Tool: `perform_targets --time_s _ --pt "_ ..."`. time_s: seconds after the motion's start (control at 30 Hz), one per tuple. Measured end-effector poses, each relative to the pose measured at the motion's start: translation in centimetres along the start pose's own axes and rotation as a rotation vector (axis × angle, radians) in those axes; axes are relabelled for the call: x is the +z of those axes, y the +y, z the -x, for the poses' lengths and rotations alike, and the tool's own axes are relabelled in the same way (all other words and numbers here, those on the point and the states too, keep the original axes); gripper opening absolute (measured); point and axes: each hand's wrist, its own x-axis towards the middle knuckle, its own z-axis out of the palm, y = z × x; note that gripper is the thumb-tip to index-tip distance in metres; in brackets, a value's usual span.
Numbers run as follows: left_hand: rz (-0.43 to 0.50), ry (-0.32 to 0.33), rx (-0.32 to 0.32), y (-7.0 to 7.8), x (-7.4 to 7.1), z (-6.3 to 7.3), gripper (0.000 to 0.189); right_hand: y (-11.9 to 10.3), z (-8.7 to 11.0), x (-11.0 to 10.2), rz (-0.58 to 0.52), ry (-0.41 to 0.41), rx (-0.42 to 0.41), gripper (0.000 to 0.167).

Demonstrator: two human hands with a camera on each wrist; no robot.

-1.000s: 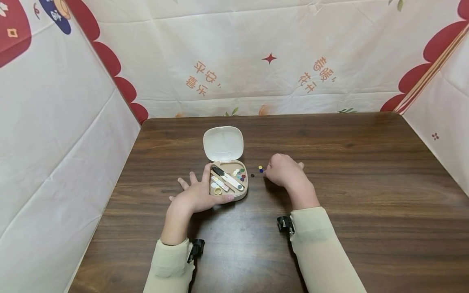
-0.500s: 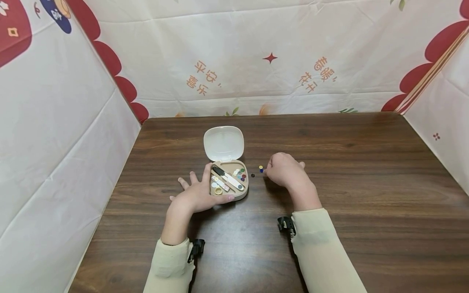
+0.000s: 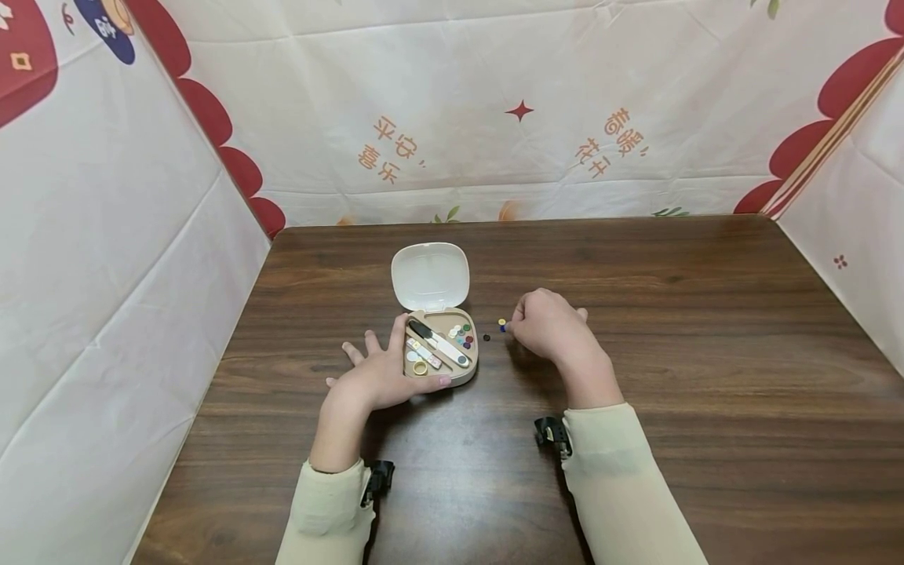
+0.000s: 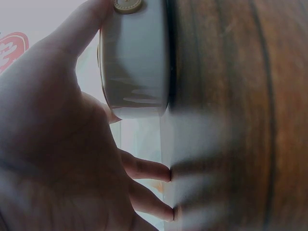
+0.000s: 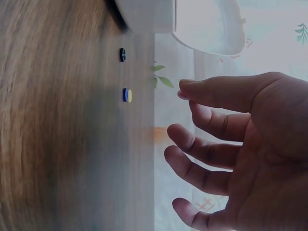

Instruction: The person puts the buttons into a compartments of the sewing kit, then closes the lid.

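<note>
My left hand (image 3: pixel 377 375) holds the open sewing kit box (image 3: pixel 462 378) between thumb and index finger, its other fingers spread over the table. In the box lie small scissors (image 3: pixel 439 342) with a white handle, a gold ring-shaped piece (image 3: pixel 421 368) and several coloured buttons (image 3: pixel 462 336). My right hand (image 3: pixel 554 326) hovers low over the table to the right, thumb and index tips together. A pale pink sliver (image 5: pixel 183 95) shows at those tips; I cannot tell whether it is a button or a nail. Beside them a yellow button (image 5: pixel 129 95) sits on a blue button (image 5: pixel 125 95).
A black button (image 3: pixel 486 337) lies between the box and the yellow and blue pair. The white lid (image 3: pixel 431 276) stands open behind the box. Printed cloth (image 3: pixel 452 102) hangs behind the brown wooden table (image 3: pixel 671 314) and along its sides.
My right hand has shifted slightly away, towards the back of the table. The left hand, box and buttons look the same.
</note>
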Motion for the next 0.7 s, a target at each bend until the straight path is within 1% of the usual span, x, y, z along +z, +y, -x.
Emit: perform_targets --time_s 0.2,0.33,0.57,0.7 --pt "0.0 0.001 -0.001 0.0 0.0 0.0 0.127 -0.3 0.2 -0.1 0.004 0.042 -0.026 0.037" --pt "0.0 0.001 -0.001 0.0 0.0 0.0 0.127 -0.6 0.4 -0.3 -0.022 0.046 -0.034 0.036" --pt "0.001 0.0 -0.001 0.0 0.0 0.0 0.127 -1.2 0.6 -0.3 -0.03 0.063 -0.052 0.028" --pt "0.001 -0.002 0.0 0.0 0.0 0.0 0.127 -1.6 0.9 -0.2 -0.042 0.092 -0.074 0.024"
